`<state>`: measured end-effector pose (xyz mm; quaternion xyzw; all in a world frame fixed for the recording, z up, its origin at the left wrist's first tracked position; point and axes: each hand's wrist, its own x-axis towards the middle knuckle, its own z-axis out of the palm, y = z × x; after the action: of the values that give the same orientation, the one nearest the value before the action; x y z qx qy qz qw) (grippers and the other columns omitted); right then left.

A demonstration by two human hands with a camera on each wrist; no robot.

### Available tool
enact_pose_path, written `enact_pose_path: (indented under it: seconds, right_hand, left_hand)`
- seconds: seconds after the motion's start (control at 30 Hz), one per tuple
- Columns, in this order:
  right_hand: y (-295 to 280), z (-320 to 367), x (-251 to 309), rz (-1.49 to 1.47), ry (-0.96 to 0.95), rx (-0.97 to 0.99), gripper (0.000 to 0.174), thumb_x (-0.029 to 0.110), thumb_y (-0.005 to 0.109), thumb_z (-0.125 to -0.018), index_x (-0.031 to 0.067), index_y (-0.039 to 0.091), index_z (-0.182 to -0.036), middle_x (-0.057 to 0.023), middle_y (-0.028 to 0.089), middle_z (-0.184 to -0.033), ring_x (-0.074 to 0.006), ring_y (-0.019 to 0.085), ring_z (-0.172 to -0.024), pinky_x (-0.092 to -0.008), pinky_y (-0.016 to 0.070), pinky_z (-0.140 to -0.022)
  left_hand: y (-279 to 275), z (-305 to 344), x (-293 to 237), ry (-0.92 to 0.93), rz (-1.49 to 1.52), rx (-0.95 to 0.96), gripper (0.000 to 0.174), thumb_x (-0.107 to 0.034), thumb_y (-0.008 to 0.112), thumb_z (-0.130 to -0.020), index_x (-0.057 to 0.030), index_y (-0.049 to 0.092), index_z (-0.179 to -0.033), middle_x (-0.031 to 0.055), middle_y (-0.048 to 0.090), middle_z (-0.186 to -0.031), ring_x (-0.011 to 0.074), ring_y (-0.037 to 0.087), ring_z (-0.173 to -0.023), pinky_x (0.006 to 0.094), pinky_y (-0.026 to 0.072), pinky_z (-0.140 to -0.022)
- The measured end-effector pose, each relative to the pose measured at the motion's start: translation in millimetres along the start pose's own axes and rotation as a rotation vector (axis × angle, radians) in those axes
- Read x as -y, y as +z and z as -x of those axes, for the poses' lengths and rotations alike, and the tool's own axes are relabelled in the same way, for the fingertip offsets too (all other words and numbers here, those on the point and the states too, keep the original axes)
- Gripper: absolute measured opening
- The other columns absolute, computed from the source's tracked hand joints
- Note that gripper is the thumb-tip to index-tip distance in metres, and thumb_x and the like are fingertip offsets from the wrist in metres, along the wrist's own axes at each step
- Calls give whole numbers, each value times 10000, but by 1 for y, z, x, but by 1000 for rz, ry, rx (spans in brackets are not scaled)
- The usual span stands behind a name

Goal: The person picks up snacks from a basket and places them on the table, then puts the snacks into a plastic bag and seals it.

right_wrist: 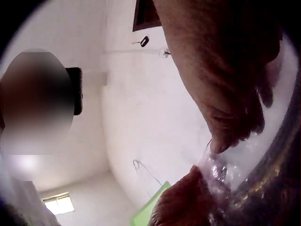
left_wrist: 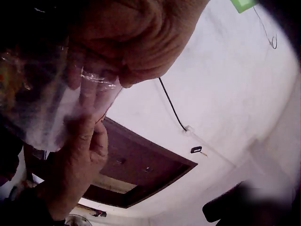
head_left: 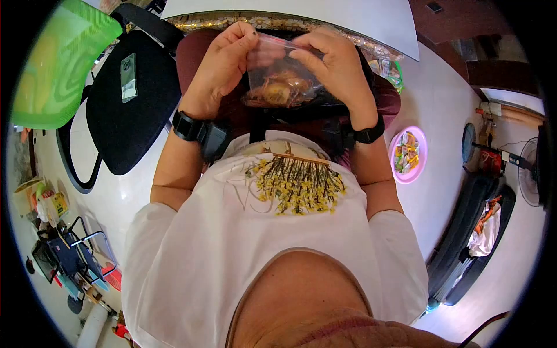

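A clear plastic bag (head_left: 282, 87) with brownish-yellow contents in its lower part hangs between both hands over the lap. The left hand (head_left: 223, 64) pinches the bag's upper left corner between thumb and fingers. At the upper right edge, the right hand (head_left: 339, 66) grips the plastic, its thumb in front and fingers behind. In the left wrist view the clear film (left_wrist: 51, 108) stretches between the left hand (left_wrist: 136, 37) and the right hand (left_wrist: 77, 165). The right wrist view shows crinkled film (right_wrist: 225, 169) between the right hand (right_wrist: 221, 80) and left hand (right_wrist: 183, 202).
A white table (head_left: 348, 17) edge lies ahead. At the left stand a black chair seat (head_left: 136, 139) with a phone-like item (head_left: 128, 78) on it and a green chair back (head_left: 69, 69). A pink bowl (head_left: 424, 156) of small packets sits at the right, near a green-edged container (head_left: 399, 78).
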<state>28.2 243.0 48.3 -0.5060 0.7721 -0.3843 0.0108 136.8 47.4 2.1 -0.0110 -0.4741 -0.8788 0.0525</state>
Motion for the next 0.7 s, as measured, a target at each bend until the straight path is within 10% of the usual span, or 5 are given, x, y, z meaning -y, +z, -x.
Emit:
enact_pose_path:
  seconds: [0.5,0.7]
  right_hand:
    - [-42,48,-40,-54,229,-33,171,178,664,-832,8,644,-840,-100,620,-762,-233,598,-715,-321,464,-656]
    - [-33,36,-27,93,43,-98,258,236,703,-803,34,641,-951,-121,629,-905,-251,616,-840,-347,475,-730]
  left_hand:
    - [-6,5,-2,-3,36,-9,76,-169,485,-981,-107,520,-953,205,642,-1101,311,654,-1007,390,542,-856]
    - [-5,4,-1,-24,38,-10,78,-183,493,-979,-112,525,-968,202,643,-1105,310,655,-1006,371,543,-849]
